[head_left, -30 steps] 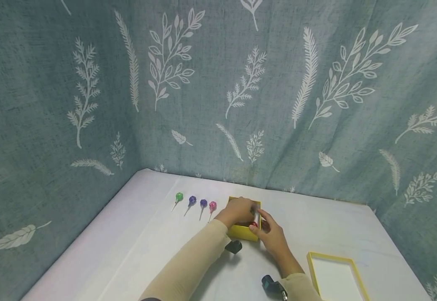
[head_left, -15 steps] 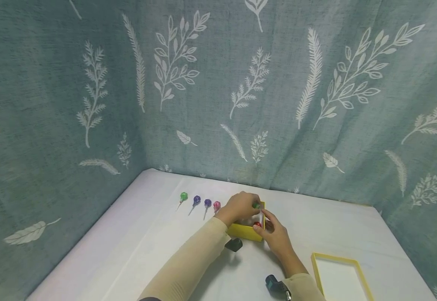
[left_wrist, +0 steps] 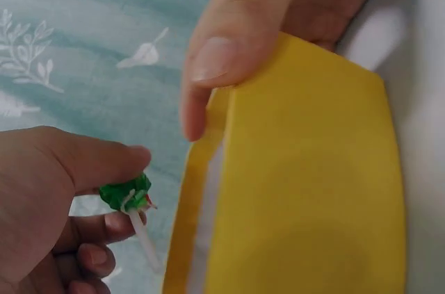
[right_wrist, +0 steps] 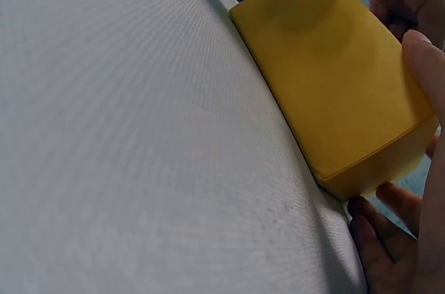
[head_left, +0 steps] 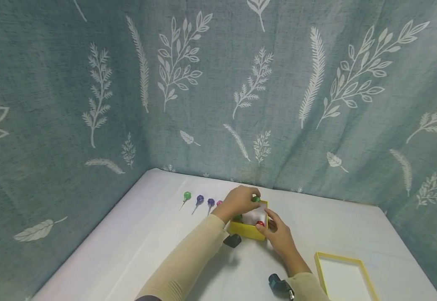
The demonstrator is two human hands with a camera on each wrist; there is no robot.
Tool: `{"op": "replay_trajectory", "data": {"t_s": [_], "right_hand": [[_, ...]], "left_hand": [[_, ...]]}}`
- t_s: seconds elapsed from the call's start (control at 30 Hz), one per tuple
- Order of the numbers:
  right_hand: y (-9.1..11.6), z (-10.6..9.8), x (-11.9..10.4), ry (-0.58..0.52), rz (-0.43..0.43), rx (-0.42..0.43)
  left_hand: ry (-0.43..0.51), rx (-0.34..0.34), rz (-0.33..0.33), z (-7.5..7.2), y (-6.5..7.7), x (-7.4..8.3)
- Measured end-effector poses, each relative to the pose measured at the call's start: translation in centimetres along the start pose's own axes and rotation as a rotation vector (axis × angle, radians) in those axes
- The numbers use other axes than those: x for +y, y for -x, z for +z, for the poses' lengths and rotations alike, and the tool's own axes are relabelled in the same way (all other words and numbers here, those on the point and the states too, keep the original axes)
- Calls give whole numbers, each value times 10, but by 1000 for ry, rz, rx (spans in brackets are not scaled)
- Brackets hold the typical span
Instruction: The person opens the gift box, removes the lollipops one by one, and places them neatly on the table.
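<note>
My left hand (head_left: 241,201) pinches a green lollipop (left_wrist: 126,193) between thumb and fingers, its white stick pointing down. The hand is over the far part of an open yellow box (head_left: 246,231), and the lollipop's head is at the far rim in the head view. My right hand (head_left: 279,238) grips the box's right side, thumb at the top edge and fingers at the outer wall. A red lollipop (head_left: 260,224) shows inside near my right thumb. Something green (head_left: 238,218) lies at the box's left inside, partly covered by my left wrist.
On the white table left of the box lie a green lollipop (head_left: 187,195), two purple lollipops (head_left: 200,199) and a pink one (head_left: 219,202), partly behind my left arm. A yellow-rimmed lid (head_left: 344,280) lies at the front right. A patterned curtain (head_left: 210,83) stands behind the table.
My left hand has risen out of the box toward its far edge, bringing the green lollipop up into sight. My right hand keeps its grip on the box. The head view has turned slightly left.
</note>
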State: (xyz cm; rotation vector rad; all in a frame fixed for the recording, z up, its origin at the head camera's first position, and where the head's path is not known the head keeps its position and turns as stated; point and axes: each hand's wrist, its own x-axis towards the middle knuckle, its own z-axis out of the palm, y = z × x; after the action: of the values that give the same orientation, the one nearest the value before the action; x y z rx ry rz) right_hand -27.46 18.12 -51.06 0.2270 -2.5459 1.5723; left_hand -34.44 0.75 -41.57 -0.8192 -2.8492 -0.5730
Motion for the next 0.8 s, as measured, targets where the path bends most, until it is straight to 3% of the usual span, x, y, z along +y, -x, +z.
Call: {"op": "replay_trajectory", "data": {"t_s": [0.37, 0.8], "right_hand": [[0, 3, 0, -15, 63, 3], [0, 4, 0, 1, 58, 7]], "left_hand": [[-9, 29, -46, -14, 11, -16], [10, 50, -106, -31, 24, -42]]}}
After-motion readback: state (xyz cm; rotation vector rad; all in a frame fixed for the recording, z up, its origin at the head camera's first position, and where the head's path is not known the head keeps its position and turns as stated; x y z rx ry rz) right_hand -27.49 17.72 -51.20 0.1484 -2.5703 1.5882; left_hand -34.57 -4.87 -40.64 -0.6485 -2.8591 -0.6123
